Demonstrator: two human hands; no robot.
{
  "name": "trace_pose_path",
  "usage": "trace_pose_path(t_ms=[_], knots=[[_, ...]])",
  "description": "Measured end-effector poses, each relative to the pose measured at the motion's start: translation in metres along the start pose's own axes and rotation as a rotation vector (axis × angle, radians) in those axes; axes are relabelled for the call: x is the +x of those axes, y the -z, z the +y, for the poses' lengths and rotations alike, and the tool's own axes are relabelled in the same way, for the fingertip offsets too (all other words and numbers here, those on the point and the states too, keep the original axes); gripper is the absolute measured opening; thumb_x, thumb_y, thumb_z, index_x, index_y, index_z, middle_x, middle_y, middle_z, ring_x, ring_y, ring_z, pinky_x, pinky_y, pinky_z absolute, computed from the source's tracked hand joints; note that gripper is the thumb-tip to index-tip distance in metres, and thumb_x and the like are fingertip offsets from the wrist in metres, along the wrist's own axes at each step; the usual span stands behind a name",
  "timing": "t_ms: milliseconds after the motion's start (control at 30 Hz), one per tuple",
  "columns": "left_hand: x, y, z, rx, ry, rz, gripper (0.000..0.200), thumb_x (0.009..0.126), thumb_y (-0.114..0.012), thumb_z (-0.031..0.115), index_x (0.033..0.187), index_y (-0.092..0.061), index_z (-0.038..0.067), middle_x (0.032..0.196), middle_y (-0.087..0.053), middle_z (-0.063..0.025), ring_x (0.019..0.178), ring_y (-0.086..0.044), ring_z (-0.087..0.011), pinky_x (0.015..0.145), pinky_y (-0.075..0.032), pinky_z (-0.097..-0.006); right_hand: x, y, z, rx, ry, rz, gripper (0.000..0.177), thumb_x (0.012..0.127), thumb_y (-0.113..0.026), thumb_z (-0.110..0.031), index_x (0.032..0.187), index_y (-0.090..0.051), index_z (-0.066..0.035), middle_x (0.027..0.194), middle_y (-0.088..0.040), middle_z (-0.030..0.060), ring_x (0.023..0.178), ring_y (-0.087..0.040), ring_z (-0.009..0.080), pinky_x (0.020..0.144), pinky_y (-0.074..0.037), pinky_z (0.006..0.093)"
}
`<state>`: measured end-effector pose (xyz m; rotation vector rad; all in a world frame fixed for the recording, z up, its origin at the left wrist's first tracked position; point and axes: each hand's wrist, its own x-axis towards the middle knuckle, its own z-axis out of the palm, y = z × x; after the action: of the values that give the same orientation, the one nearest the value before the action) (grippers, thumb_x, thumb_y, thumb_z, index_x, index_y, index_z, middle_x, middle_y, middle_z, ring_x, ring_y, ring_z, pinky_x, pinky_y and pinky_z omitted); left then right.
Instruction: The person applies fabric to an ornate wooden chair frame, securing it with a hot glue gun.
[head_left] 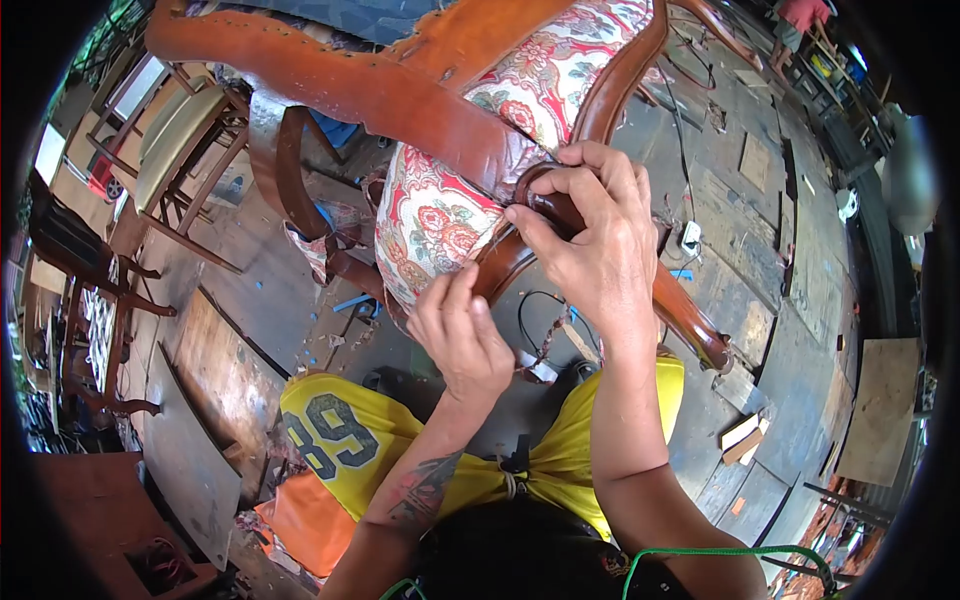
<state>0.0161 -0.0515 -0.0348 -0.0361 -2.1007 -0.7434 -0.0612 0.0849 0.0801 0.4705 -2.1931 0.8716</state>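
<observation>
A carved wooden chair frame (350,85) lies tilted before me, with floral upholstery (440,225) in white, red and green fitted between its rails. My right hand (600,225) curls over a scrolled wooden chair arm (545,200). Its thumb presses by the seam where wood meets fabric. Lower down, my left hand (460,330) has its fingers bent together at the fabric's edge, against the lower wooden rail (500,265). A thin strand seems to run along that edge between the hands. What the left fingertips pinch is too small to make out.
Wooden chairs (180,150) stand at the left. A turned chair leg (695,325) sticks out on the right. Boards (225,370) and wood offcuts (745,440) lie on the plank floor. A cable (535,310) runs beneath the frame. Another person (800,20) is at the far right.
</observation>
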Motion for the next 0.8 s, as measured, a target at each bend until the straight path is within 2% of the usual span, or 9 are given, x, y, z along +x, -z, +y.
trace_pose_path(t_ms=[33,67,133,167,267,400,567,800], knots=[[0.007,0.001,-0.001,-0.029,0.014,0.069,0.029,0.112,-0.058,0.009,0.136,-0.069,-0.002,0.126,-0.067,-0.0185,0.114,-0.063,-0.0309,0.103,-0.047,-0.0430,0.000,0.000,0.000,0.018,-0.008,-0.004,0.027,0.076,-0.093,-0.017,0.097,-0.078,-0.008,0.124,-0.067,0.0058,0.115,-0.062,0.0349,0.091,-0.057,0.0471],[0.014,0.004,-0.003,-0.025,0.005,0.054,0.029,0.112,-0.058,0.009,0.136,-0.069,-0.002,0.126,-0.067,-0.0185,0.114,-0.063,-0.0309,0.103,-0.047,-0.0430,-0.001,0.001,-0.001,0.037,-0.020,-0.007,0.027,0.076,-0.093,-0.017,0.096,-0.078,-0.008,0.124,-0.067,0.0059,0.115,-0.062,0.0350,0.091,-0.057,0.0469],[0.029,0.009,-0.010,-0.349,0.286,0.002,0.022,0.110,-0.065,0.006,0.130,-0.070,-0.002,0.117,-0.072,-0.0112,0.105,-0.067,-0.0177,0.094,-0.053,-0.0323,0.001,0.002,-0.002,0.052,-0.055,-0.010,0.026,0.075,-0.092,-0.015,0.096,-0.078,-0.008,0.123,-0.067,0.0062,0.114,-0.062,0.0347,0.091,-0.057,0.0463],[0.039,0.007,-0.018,-0.399,0.291,0.020,0.016,0.106,-0.072,0.007,0.120,-0.074,-0.001,0.102,-0.076,-0.0099,0.089,-0.070,-0.0174,0.082,-0.055,-0.0311,0.001,0.002,0.000,0.058,-0.034,-0.003,0.026,0.075,-0.092,-0.015,0.095,-0.078,-0.007,0.123,-0.067,0.0066,0.113,-0.062,0.0348,0.091,-0.057,0.0461],[0.056,0.024,-0.029,-0.607,0.400,-0.193,0.018,0.103,-0.076,0.005,0.121,-0.074,-0.001,0.104,-0.076,-0.0044,0.090,-0.067,-0.0091,0.083,-0.053,-0.0250,-0.001,0.003,0.001,0.075,-0.038,0.015,0.024,0.076,-0.090,-0.015,0.095,-0.078,-0.006,0.121,-0.067,0.0076,0.110,-0.062,0.0353,0.091,-0.057,0.0462],[0.063,0.030,-0.037,-0.627,0.386,-0.280,0.021,0.101,-0.079,0.002,0.121,-0.072,-0.001,0.105,-0.074,-0.0036,0.090,-0.066,-0.0074,0.083,-0.053,-0.0226,-0.001,0.003,0.003,0.091,-0.011,0.043,0.023,0.078,-0.087,-0.015,0.096,-0.077,-0.004,0.118,-0.066,0.0090,0.109,-0.062,0.0356,0.091,-0.056,0.0469],[0.071,0.031,-0.043,-0.756,0.499,-0.295,0.021,0.100,-0.079,-0.001,0.120,-0.071,-0.001,0.106,-0.074,-0.0047,0.091,-0.067,-0.0080,0.084,-0.054,-0.0222,-0.001,0.002,0.005,0.097,0.004,0.032,0.022,0.081,-0.084,-0.015,0.096,-0.077,-0.001,0.116,-0.065,0.0108,0.109,-0.062,0.0345,0.090,-0.055,0.0471],[0.069,0.028,-0.040,-0.695,0.402,-0.274,0.018,0.100,-0.080,0.000,0.114,-0.070,0.000,0.101,-0.071,-0.0028,0.088,-0.064,-0.0080,0.080,-0.053,-0.0227,-0.001,0.002,0.003,0.100,-0.008,0.027,0.021,0.080,-0.083,-0.015,0.095,-0.077,-0.002,0.114,-0.064,0.0110,0.113,-0.061,0.0330,0.091,-0.055,0.0473]])
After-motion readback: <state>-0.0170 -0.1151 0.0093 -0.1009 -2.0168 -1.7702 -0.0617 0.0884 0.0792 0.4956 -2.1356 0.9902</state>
